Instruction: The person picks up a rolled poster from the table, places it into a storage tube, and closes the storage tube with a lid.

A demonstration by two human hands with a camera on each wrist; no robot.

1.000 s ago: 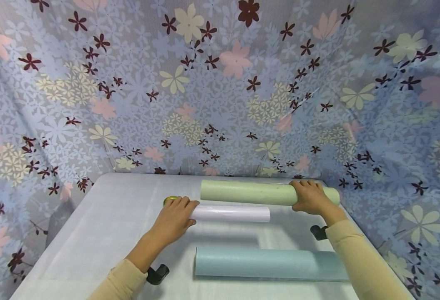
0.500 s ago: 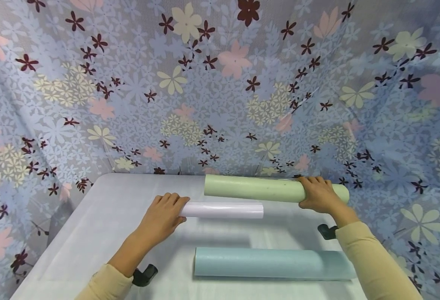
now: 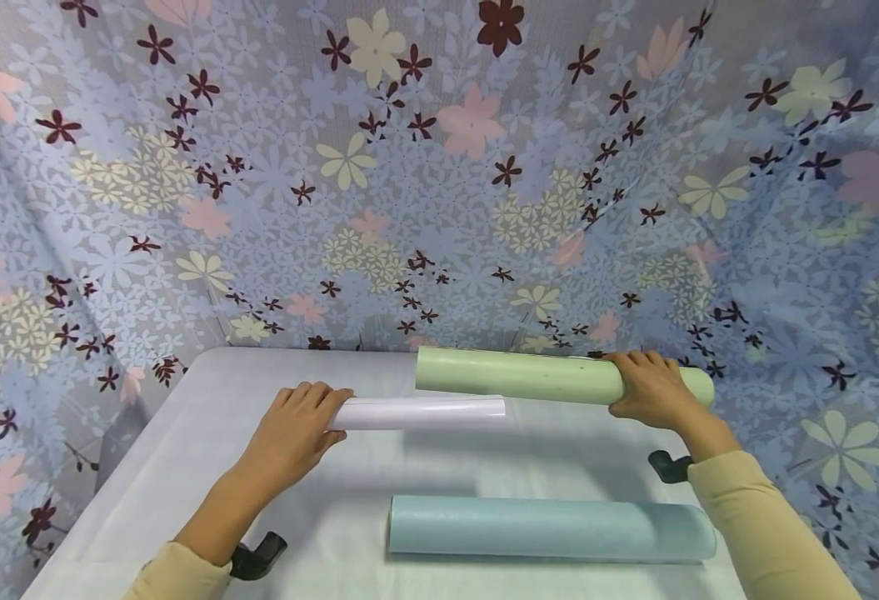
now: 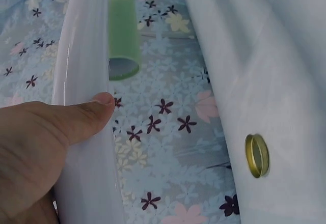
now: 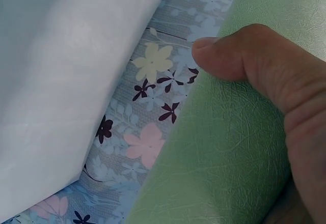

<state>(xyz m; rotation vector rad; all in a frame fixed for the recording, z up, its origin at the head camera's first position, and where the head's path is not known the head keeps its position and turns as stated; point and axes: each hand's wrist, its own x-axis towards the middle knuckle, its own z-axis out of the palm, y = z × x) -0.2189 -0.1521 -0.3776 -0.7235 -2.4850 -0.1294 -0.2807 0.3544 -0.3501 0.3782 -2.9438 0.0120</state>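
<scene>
White roll point(image 3: 420, 413) left, green roll point(image 3: 517, 375) right, both far side
Head: left hand point(image 3: 292, 433) grips white's left end, right hand point(image 3: 652, 392) grips green towards its right end, maybe to keep the rest free; blue roll point(image 3: 551, 529) lies nearer. Left wrist: thumb's across the white roll, gold ring point(image 4: 257, 156) off right. Right wrist: thumb presses the green roll, probably steadying it.
</scene>
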